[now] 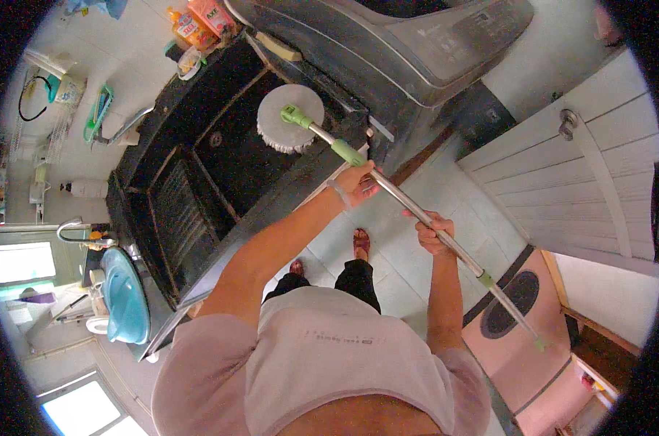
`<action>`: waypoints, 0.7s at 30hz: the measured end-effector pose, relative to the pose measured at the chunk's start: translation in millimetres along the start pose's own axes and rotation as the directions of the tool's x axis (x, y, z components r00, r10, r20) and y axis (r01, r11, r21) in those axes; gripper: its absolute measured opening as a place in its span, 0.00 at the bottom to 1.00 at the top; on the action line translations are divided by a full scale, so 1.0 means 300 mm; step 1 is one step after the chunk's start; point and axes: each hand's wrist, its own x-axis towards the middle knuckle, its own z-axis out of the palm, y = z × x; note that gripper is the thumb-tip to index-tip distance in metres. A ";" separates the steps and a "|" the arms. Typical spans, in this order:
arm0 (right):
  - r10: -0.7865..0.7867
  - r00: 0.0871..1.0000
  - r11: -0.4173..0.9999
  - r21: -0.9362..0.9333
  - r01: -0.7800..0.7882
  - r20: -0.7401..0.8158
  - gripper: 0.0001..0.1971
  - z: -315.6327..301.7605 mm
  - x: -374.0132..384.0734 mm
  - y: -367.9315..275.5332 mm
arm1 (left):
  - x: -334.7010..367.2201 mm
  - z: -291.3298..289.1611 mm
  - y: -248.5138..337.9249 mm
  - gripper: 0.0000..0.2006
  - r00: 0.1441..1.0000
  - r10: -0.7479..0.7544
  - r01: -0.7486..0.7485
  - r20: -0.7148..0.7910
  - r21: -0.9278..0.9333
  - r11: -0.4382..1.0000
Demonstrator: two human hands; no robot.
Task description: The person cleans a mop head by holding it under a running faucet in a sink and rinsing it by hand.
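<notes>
A mop with a silver pole (406,200) and green joints runs slantwise across the view. Its round, pale grey head with white fringe (289,118) is over the dark double sink (199,142), at the far right basin. Whether the fringe touches the basin floor I cannot tell. My left hand (355,185) wraps the pole just below the green grip nearest the head. Further down, my right hand (433,231) closes round the bare metal. The pole's green-tipped end slants off to the lower right.
Orange bottles (191,30) stand behind the sink, near a curved faucet (133,125). A blue basin (123,294) sits at the left. Beyond the sink rises a large dark grey moulded unit (417,47). A white door with a handle (568,125) and a pink floor with a dark oval mat (511,305) lie right.
</notes>
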 end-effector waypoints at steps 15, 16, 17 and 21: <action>-0.197 0.466 0.910 0.015 0.414 -0.862 0.07 -0.614 -0.151 0.218 | 0.362 0.043 -0.139 0.10 0.969 -0.015 0.008 -0.248 -0.028 1.000; -0.028 0.499 0.992 0.036 0.119 -0.866 0.07 -0.613 -0.156 0.266 | 0.379 0.005 -0.142 0.10 0.964 -0.040 0.017 -0.261 -0.092 0.996; -0.011 0.500 0.999 -0.027 -0.025 -0.866 0.08 -0.596 -0.150 0.308 | 0.391 -0.013 -0.145 0.10 0.966 -0.034 0.031 -0.255 -0.016 0.999; 0.025 0.427 0.958 -0.100 -0.268 -0.904 0.08 -0.503 -0.140 0.331 | 0.330 0.018 -0.139 0.13 0.986 -0.066 0.147 -0.152 0.611 0.778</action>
